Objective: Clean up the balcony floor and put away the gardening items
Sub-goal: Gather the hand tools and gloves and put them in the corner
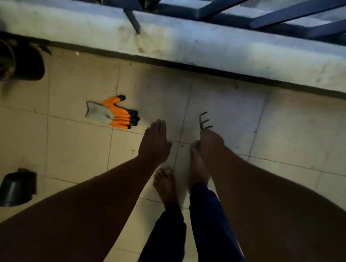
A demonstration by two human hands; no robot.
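Note:
A grey gardening glove (pixel 112 114) with orange fingers and black tips lies flat on the tiled balcony floor. My left hand (pixel 155 143) hangs over the tiles just right of the glove, fingers straight and together, holding nothing. My right hand (pixel 208 143) grips the handle of a small dark hand rake (pixel 205 121), whose bent tines stick out past my fingers toward the wall. The handle itself is hidden inside my fist.
A dark plant pot (pixel 19 63) stands at the far left by the low parapet wall (pixel 190 47), which carries a dark metal railing (pixel 231 13). A small black pot (pixel 16 188) lies on its side at the lower left. My bare feet (pixel 166 186) stand below my hands.

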